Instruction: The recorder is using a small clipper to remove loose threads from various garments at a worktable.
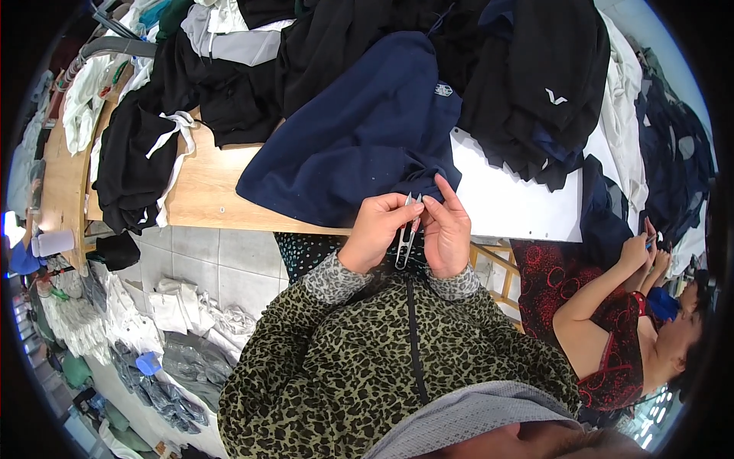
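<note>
A navy blue garment (348,145) with a small white emblem lies over the table's front edge in front of me. My left hand (372,228) is closed, its thumb and forefinger pinched at the garment's near edge; the exact spot they grip is partly hidden. Metal thread snips (403,249) hang between my hands, blades pointing up and the rounded end down. Curled fingers of my right hand (446,233) hold the snips, while its forefinger stretches up over bunched navy cloth.
Black garments (535,84) are heaped across the back of the wooden table (202,183). A white board (505,203) lies at the right. Beside me sits another person (604,321) handling dark cloth. White bundles (180,306) and a blue container (149,363) are on the tiled floor at left.
</note>
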Action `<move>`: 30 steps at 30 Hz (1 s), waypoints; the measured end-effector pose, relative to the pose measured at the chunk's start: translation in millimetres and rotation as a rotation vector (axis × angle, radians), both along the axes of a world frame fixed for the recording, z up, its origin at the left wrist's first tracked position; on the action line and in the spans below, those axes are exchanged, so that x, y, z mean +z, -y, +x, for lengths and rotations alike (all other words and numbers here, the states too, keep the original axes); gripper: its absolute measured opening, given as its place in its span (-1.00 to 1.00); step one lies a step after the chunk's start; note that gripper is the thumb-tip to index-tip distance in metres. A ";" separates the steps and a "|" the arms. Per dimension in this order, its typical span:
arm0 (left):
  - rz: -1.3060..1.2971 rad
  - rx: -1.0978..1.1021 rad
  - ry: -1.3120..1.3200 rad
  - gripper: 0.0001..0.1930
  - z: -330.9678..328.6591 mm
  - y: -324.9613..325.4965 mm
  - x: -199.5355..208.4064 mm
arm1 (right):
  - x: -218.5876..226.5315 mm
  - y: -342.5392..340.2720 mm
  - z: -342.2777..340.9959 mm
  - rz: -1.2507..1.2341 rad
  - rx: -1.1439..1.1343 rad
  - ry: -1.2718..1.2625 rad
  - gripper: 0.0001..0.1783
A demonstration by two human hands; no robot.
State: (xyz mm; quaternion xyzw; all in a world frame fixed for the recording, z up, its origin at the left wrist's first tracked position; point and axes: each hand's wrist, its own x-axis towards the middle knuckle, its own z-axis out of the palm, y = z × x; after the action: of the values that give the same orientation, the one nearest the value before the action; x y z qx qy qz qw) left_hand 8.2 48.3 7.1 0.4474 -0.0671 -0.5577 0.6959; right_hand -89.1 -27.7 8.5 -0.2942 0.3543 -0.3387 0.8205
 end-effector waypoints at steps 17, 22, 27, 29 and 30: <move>0.032 -0.214 0.088 -0.90 6.5 -10.9 1.1 | 4.7 2.8 1.5 -0.003 -0.030 -0.032 -0.49; 0.011 0.114 1.027 -0.84 21.0 -7.1 9.1 | -0.2 0.4 -2.9 -0.131 0.005 -0.116 -0.49; -0.090 0.165 1.469 -0.85 18.1 -1.4 -2.4 | -4.8 -1.2 -6.3 -0.283 0.090 -0.157 -0.52; -0.087 0.157 1.586 -0.85 17.0 0.2 -0.1 | -0.1 -2.7 -2.6 -0.242 0.087 -0.155 -0.53; -0.083 0.151 1.703 -0.85 16.3 0.5 0.1 | 1.8 -3.2 -1.1 -0.202 0.086 -0.153 -0.54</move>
State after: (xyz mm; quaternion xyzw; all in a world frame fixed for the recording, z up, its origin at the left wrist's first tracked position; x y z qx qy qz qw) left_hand 24.6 47.9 7.2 0.6913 -0.5575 0.0192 0.4594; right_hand -90.2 -24.5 10.3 -0.4152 0.3669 -0.3140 0.7710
